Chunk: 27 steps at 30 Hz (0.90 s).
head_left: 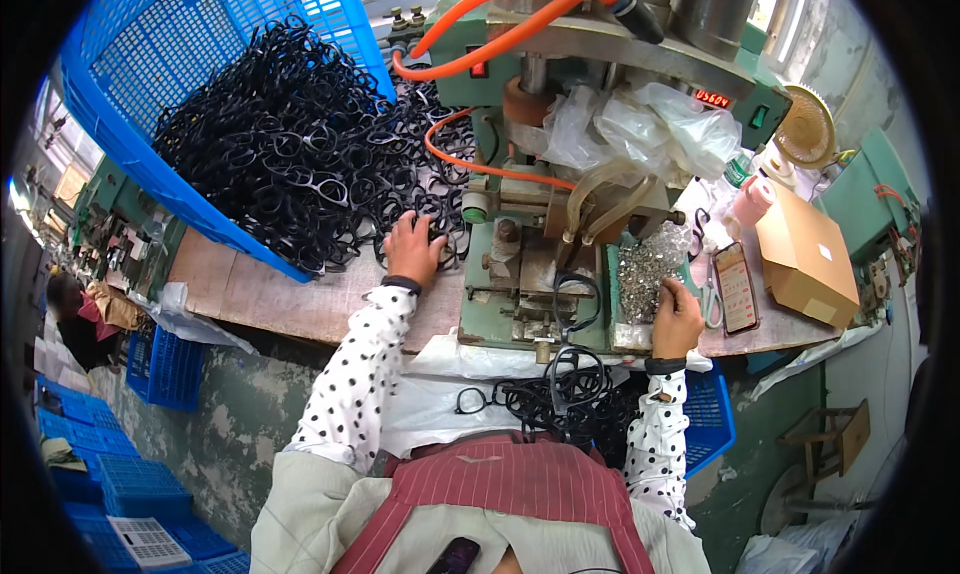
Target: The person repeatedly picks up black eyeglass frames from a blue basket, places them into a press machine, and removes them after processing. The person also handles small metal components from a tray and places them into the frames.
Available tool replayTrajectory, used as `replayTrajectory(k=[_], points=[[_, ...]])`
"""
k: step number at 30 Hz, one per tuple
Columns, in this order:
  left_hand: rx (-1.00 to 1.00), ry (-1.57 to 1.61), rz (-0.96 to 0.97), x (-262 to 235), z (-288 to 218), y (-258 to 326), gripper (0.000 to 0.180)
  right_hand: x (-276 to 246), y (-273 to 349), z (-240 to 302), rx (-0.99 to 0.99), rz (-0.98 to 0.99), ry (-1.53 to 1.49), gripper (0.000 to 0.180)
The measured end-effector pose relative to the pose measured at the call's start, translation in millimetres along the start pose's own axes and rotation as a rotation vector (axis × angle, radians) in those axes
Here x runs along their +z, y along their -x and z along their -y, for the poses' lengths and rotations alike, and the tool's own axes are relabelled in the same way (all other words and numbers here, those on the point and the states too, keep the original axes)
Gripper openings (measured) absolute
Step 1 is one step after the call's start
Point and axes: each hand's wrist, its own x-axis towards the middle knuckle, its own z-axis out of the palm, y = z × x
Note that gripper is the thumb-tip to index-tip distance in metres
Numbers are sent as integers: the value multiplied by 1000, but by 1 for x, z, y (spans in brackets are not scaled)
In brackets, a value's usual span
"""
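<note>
Resting with its fingers spread, the left hand (414,254) lies on loose black eyeglass frames (310,159), which fill a blue plastic basket (340,24) and spill onto the surface (430,319). The right hand (678,319) is curled beside the heap of small metallic parts (642,272); one cannot tell whether its fingertips are pinching a part. Another black frame (557,304) stands at the fixture of the green press machine (480,309), and more frames lie in the lap.

For doing this step well, it seems better to separate one frame gently, so that its neighbours do not tangle, and to take only one metallic part.

As for writing, the machine has a lit red digital display (713,99), the smartphone (735,289) shows a reddish screen of text, and the cardboard box (790,244) bears a small white label.
</note>
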Motion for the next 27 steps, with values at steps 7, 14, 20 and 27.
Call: replayTrajectory(k=[7,14,20,27], points=[[321,93,126,-67,25,21,47,-2,-2,8,-27,25,21,6],[80,623,70,-85,1,29,38,6,-12,47,188,49,-265,12],[-429,1602,-164,-112,-48,21,17,0,-29,95,420,152,-628,11],[116,1110,-194,-169,-119,30,30,1,-16,140,286,141,-792,13]])
